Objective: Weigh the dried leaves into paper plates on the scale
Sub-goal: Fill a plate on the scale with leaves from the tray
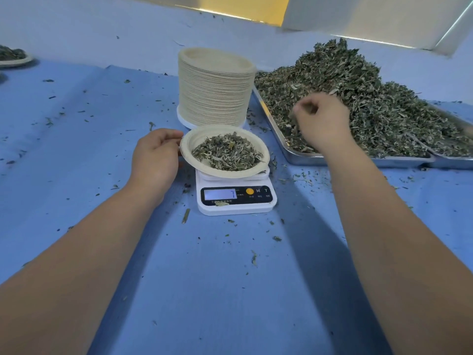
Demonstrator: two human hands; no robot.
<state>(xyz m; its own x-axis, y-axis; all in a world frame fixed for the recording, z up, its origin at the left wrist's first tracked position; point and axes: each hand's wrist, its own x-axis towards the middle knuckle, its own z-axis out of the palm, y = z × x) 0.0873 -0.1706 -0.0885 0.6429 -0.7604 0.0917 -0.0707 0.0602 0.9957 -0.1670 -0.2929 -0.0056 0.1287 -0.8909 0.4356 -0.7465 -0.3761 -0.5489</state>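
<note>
A paper plate (194,142) with a heap of dried leaves (226,152) sits tilted on the small white scale (235,198), whose display is lit. My left hand (154,156) grips the plate's left rim. My right hand (321,121) hovers blurred over the metal tray (302,156), fingers curled, in the big pile of dried leaves (371,98); whether it pinches leaves I cannot tell.
A tall stack of empty paper plates (216,85) stands just behind the scale. A filled plate (15,57) lies at the far left edge. Leaf crumbs are scattered over the blue cloth (76,149). A white wall rises at the back right.
</note>
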